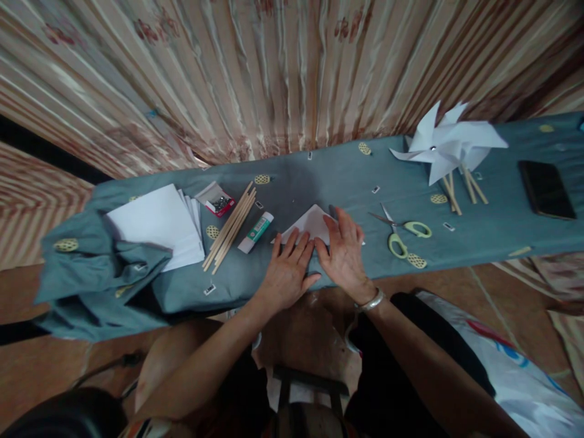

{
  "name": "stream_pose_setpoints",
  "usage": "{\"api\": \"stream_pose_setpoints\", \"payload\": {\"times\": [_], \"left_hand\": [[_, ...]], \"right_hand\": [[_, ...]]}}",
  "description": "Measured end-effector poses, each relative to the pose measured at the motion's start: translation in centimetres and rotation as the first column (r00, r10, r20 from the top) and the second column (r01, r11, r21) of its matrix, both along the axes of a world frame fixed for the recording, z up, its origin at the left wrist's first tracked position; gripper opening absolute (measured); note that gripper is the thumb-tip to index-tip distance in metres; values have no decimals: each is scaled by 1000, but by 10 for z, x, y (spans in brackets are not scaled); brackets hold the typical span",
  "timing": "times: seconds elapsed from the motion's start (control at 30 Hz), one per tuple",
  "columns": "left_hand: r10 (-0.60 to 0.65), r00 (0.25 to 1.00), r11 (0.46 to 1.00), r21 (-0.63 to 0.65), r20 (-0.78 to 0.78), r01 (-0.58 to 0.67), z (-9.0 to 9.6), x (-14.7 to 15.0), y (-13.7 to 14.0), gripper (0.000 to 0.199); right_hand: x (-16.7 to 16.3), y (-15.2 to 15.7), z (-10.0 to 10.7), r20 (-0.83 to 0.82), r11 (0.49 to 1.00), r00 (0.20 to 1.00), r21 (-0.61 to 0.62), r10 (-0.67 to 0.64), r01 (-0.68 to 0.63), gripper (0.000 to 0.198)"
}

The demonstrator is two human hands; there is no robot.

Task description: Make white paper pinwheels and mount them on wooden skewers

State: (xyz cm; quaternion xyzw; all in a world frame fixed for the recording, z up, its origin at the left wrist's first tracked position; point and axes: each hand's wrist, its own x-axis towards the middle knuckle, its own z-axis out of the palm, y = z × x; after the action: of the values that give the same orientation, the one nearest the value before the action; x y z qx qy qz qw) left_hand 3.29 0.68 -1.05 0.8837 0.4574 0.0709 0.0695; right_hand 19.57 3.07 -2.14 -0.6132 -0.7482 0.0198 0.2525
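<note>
A white sheet of paper, folded to a triangle, lies on the cloth-covered table with its point away from me. My left hand rests flat on its lower left edge, fingers stretched out and thumb apart. On the right side of the fold, my right hand presses down with fingers slightly bent and spread, its thumb near the left fingertips. A small dark thing shows by its fingers; I cannot make out what it is. Nearest to the right hand are scissors with green handles, blades apart. Left of the paper lies a glue stick.
Thin wooden sticks, an opened small box of pins and a stack of white paper lie to the left. White paper pinwheels on sticks and a dark phone lie right. A striped curtain hangs behind the table.
</note>
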Motion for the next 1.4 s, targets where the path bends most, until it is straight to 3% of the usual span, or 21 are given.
{"api": "stream_pose_setpoints", "payload": {"times": [0.23,0.63,0.93,1.4], "left_hand": [[-4,1000,1000,4,-10,4,1,-3,0,70],[41,999,994,100,1,-41,-4,-43,-16,71],[80,995,992,106,-61,-73,3,-52,-29,67],[111,994,987,118,-13,-109,4,-51,-38,64]], "right_hand": [[9,-5,-5,48,999,998,-22,-44,45,52],[73,-16,-12,10,988,989,50,-147,147,55],[78,-15,-13,19,986,987,67,-157,155,53],[63,-10,-6,-155,999,987,1,40,-40,37]]}}
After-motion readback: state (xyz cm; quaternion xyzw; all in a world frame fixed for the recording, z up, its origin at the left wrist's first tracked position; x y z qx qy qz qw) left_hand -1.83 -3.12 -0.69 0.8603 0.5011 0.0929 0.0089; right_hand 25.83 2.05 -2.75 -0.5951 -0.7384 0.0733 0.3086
